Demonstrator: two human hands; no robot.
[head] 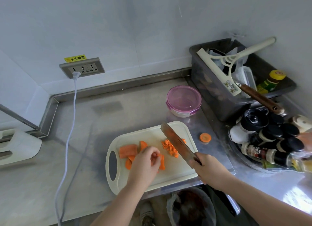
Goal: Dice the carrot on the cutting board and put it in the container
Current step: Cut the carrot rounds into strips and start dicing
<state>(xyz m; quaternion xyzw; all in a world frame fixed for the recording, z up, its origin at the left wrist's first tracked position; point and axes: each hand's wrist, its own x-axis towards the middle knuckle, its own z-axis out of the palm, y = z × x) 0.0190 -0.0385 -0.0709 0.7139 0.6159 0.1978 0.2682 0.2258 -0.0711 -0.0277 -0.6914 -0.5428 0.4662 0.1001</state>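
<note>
While the left hand (146,160) curls its fingertips down and pinches a carrot strip (161,161) near the middle of the cutting board (177,168), the right hand (207,170) is wrapped fully round the handle of the knife (177,139) at the board's near right edge. The blade's long axis runs diagonally from that hand toward the board's far edge, with the tip pointing away and to the left. It crosses in front of the diced carrot (169,147), a small heap toward the board's right side; whether the edge touches the board cannot be told. The pinched strip lies with its long axis roughly near to far. A larger carrot chunk (128,151) and a few wedges sit just left of the hand, toward the board's handle slot.

The board's long axis runs left to right along the near edge of the steel counter (84,124), slot end to the left. A carrot round (205,137) lies on the counter just off the board's right edge. The container (184,100), round with a pink lid on, stands beyond the board's far right corner. A grey bin (211,83) fills the counter's far right corner, and spice jars (270,141) crowd the right edge.
</note>
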